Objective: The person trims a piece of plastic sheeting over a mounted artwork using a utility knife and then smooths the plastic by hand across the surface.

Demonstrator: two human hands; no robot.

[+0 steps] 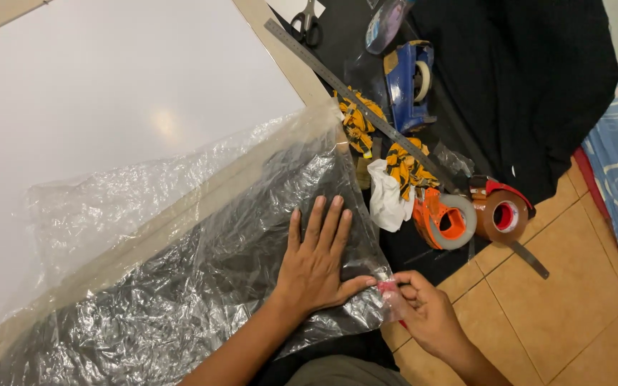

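The left hand (316, 261) lies flat, its 5 fingers spread wide, pressing a sheet of crinkled clear plastic wrap (180, 286) down onto dark cloth (523, 93) on the floor. The wrap runs from the corner of a large white board (109, 93), over the board's pale frame edge (180, 214), to its own lower right corner, just beside the thumb. There the right hand (430, 318) pinches narrowly around a small red-handled tool (389, 288) that touches the plastic's edge; I cannot tell whether it is a cutter or something else, since the fingers cover most of it.

The risk, as I judge it, sits in that corner. The thumb and the tool's tip are nearly touching, so a slip along the slick film could bring the tip against the thumb. The film is loose and wrinkled, so it could bunch or tear crookedly if the flat palm lets go.

To the right, near the tiled floor's (552, 307) edge of the cloth, lie an orange tape dispenser (446, 220), a brown tape roll in a red dispenser (503, 213), a white rag (388, 200), 2 yellow-and-black patterned scraps (405, 163), a long metal ruler (352, 100), a blue tape dispenser (409, 82) and scissors (307, 21). The ruler lies close to the film's upper edge, so a tug on the film could drag it.
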